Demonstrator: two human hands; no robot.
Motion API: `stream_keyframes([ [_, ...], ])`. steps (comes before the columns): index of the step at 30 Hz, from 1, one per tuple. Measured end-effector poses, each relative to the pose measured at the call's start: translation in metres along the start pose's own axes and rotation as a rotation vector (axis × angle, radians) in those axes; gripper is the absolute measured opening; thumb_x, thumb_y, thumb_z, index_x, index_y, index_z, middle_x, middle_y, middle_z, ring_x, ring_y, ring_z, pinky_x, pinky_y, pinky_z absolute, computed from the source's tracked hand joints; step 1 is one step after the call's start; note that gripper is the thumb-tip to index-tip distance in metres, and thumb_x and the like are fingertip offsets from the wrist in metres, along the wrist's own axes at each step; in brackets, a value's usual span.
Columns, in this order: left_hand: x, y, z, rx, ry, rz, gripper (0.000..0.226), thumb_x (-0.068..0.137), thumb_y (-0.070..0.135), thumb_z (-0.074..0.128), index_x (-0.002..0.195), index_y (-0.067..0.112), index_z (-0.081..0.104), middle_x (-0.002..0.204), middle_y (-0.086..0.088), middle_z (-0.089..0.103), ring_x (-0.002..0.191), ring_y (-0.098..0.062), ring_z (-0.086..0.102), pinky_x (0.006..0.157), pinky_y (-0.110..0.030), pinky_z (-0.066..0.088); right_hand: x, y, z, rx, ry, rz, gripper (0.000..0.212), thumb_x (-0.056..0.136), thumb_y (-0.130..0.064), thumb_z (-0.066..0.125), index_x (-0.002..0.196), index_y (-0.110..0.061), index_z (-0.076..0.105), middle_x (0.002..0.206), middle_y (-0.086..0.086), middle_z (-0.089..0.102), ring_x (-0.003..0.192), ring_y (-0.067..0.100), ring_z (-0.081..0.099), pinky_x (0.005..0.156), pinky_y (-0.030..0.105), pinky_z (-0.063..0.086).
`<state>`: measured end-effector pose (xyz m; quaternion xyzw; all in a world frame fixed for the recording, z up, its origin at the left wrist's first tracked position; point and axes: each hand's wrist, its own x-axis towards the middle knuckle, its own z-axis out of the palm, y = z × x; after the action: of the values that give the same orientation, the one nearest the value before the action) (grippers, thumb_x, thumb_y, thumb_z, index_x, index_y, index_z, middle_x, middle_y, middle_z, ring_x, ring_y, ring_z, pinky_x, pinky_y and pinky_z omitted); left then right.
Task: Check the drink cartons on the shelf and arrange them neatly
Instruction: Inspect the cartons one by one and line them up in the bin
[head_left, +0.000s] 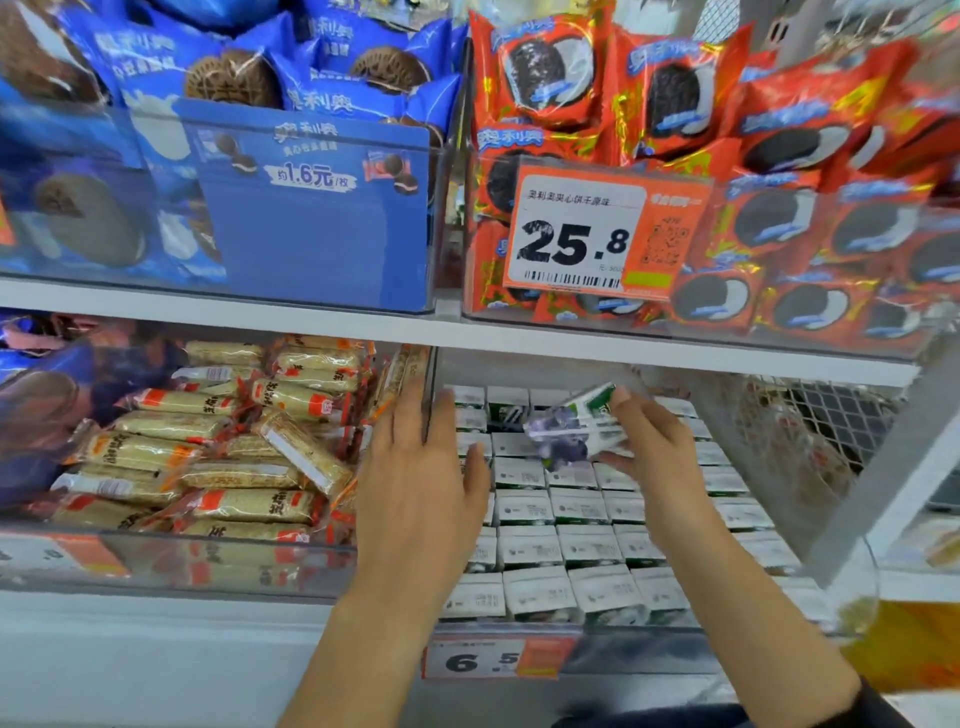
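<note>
Several rows of white and green drink cartons (571, 540) stand packed on the lower shelf, right of centre. My right hand (654, 447) holds one carton (576, 428) tilted on its side above the rear rows; its face shows a purple picture. My left hand (421, 467) hovers with straight fingers over the left edge of the cartons, beside the clear divider, holding nothing.
A clear bin of wrapped snack bars (223, 457) fills the shelf to the left. Above sit blue biscuit packs (260, 78) and red biscuit packs (779, 156). A wire mesh panel (810, 426) bounds the right. Price tags read 25.8 (576, 239) and 6.5 (483, 660).
</note>
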<state>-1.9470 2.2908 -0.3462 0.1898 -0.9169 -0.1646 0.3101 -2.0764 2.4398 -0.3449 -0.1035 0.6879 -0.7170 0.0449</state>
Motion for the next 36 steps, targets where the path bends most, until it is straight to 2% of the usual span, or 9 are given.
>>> stream_keyframes([
  [3, -0.009, 0.009, -0.004, -0.285, 0.197, 0.059, 0.032, 0.091, 0.024, 0.056, 0.121, 0.016, 0.064, 0.127, 0.005, 0.057, 0.116, -0.010, 0.049, 0.097, -0.025, 0.040, -0.019, 0.001, -0.016, 0.128, -0.036, 0.156, 0.016, 0.092, -0.025, 0.058, 0.085, -0.015, 0.067, 0.073, -0.001, 0.072, 0.066, 0.010, 0.069, 0.053, 0.020, 0.054],
  [7, -0.020, 0.025, 0.004, -0.527, 0.163, 0.077, 0.026, 0.089, 0.025, 0.055, 0.108, 0.018, 0.070, 0.105, 0.013, 0.062, 0.094, -0.004, 0.057, 0.087, -0.022, 0.047, -0.033, 0.001, -0.027, 0.206, -0.106, 0.193, 0.022, 0.084, -0.030, 0.061, 0.088, -0.011, 0.069, 0.078, 0.005, 0.070, 0.071, 0.016, 0.067, 0.062, 0.028, 0.054],
  [12, -0.023, 0.041, 0.015, -0.605, -0.142, 0.083, 0.044, 0.081, 0.055, 0.052, 0.121, 0.039, 0.057, 0.129, 0.027, 0.047, 0.118, 0.012, 0.044, 0.089, 0.001, 0.031, -0.044, -0.003, -0.024, 0.229, -0.167, 0.188, 0.027, 0.072, -0.035, 0.065, 0.081, -0.011, 0.073, 0.080, 0.012, 0.069, 0.073, 0.022, 0.066, 0.062, 0.030, 0.054],
  [16, -0.028, 0.051, 0.028, -0.506, -0.256, 0.132, 0.060, 0.069, 0.064, 0.061, 0.123, 0.059, 0.035, 0.128, 0.036, 0.037, 0.113, 0.017, 0.044, 0.082, -0.002, 0.041, -0.046, -0.003, -0.022, 0.216, -0.153, 0.159, 0.017, 0.087, -0.024, 0.062, 0.079, -0.015, 0.074, 0.076, 0.005, 0.070, 0.070, 0.016, 0.065, 0.057, 0.024, 0.053],
  [20, -0.028, 0.052, 0.033, -0.418, -0.167, 0.153, 0.065, 0.066, 0.055, 0.063, 0.124, 0.055, 0.033, 0.120, 0.032, 0.043, 0.100, 0.013, 0.052, 0.073, -0.008, 0.048, -0.043, -0.005, -0.025, 0.229, -0.164, 0.172, 0.017, 0.086, -0.022, 0.062, 0.074, -0.016, 0.073, 0.072, 0.003, 0.069, 0.067, 0.014, 0.064, 0.057, 0.024, 0.052],
  [23, -0.026, 0.050, 0.034, -0.483, -0.173, 0.143, 0.065, 0.065, 0.041, 0.069, 0.121, 0.053, 0.039, 0.117, 0.028, 0.046, 0.099, 0.010, 0.055, 0.076, -0.011, 0.049, -0.044, -0.005, -0.027, 0.212, -0.191, 0.183, 0.016, 0.087, -0.022, 0.061, 0.081, -0.011, 0.071, 0.074, 0.003, 0.071, 0.067, 0.013, 0.066, 0.055, 0.023, 0.053],
  [29, -0.026, 0.048, 0.031, -0.511, -0.181, 0.131, 0.060, 0.064, 0.037, 0.070, 0.120, 0.046, 0.049, 0.112, 0.025, 0.050, 0.097, 0.009, 0.057, 0.073, -0.006, 0.047, -0.047, -0.005, -0.026, 0.167, -0.204, 0.153, 0.020, 0.086, -0.030, 0.062, 0.083, -0.012, 0.071, 0.072, 0.000, 0.072, 0.065, 0.009, 0.066, 0.054, 0.020, 0.052],
  [33, -0.027, 0.049, 0.027, -0.614, -0.171, 0.028, 0.060, 0.067, 0.026, 0.082, 0.117, 0.043, 0.055, 0.109, 0.022, 0.056, 0.098, 0.005, 0.059, 0.076, -0.007, 0.047, -0.047, -0.009, -0.026, 0.199, -0.245, 0.162, 0.034, 0.069, -0.050, 0.064, 0.078, -0.019, 0.076, 0.083, 0.006, 0.074, 0.076, 0.015, 0.069, 0.061, 0.022, 0.055],
  [36, -0.026, 0.049, 0.022, -0.769, -0.178, -0.080, 0.055, 0.066, 0.018, 0.084, 0.113, 0.037, 0.060, 0.105, 0.016, 0.066, 0.095, 0.003, 0.064, 0.073, -0.009, 0.049, -0.047, -0.010, -0.027, 0.222, -0.312, 0.152, 0.027, 0.077, -0.045, 0.069, 0.092, -0.024, 0.077, 0.097, 0.006, 0.074, 0.088, 0.017, 0.069, 0.068, 0.021, 0.054],
])
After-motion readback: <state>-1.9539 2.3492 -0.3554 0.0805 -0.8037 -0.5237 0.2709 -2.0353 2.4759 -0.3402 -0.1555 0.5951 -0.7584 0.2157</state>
